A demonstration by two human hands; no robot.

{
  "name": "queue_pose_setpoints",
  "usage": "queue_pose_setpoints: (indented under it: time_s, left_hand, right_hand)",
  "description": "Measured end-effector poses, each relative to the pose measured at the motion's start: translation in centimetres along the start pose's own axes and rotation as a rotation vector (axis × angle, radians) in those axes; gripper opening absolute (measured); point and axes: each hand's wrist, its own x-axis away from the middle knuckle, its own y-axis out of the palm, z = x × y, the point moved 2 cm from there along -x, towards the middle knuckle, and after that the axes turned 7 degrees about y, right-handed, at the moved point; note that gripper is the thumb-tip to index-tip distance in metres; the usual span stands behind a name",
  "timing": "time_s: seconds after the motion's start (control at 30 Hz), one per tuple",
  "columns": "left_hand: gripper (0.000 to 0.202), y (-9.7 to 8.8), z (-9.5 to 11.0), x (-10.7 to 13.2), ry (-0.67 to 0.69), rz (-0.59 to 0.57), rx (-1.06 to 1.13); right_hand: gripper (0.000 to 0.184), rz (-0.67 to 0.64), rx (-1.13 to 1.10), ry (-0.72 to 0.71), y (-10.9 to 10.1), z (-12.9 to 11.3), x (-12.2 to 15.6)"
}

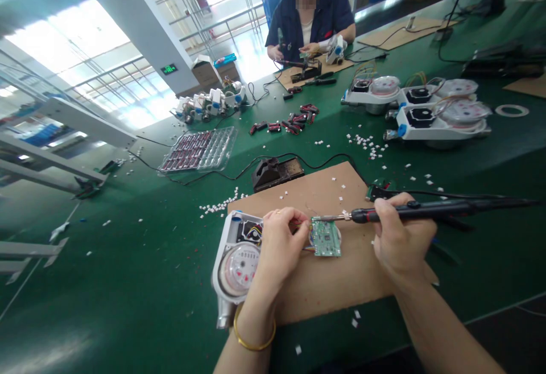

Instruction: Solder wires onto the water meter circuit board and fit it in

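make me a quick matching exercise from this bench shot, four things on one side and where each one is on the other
Things:
1. soldering iron
2. green circuit board
3. clear plastic tray
4. gold bangle

Places:
A. on the left wrist
B. on the cardboard sheet, by the left hand
C. in the right hand
D. far left on the green mat

Pairs: 1-C, 2-B, 3-D, 4-A

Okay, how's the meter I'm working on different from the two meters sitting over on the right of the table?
The near meter lies on the cardboard sheet, while the two far meters rest on the green table. The near meter's green circuit board lies pulled out beside it, under the left hand and the soldering iron in the right hand; nobody touches the far meters. All share white housings and round dials.
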Motion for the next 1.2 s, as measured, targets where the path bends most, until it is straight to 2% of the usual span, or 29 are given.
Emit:
queue_pose_setpoints:
  time_s: [1.2]
  left_hand:
    - [0.006, 0.23, 0.08, -0.1, 0.003, 0.027, -0.015]
  right_hand:
    - [0.039, -0.021, 0.085, -0.037, 0.07, 0.26, -0.15]
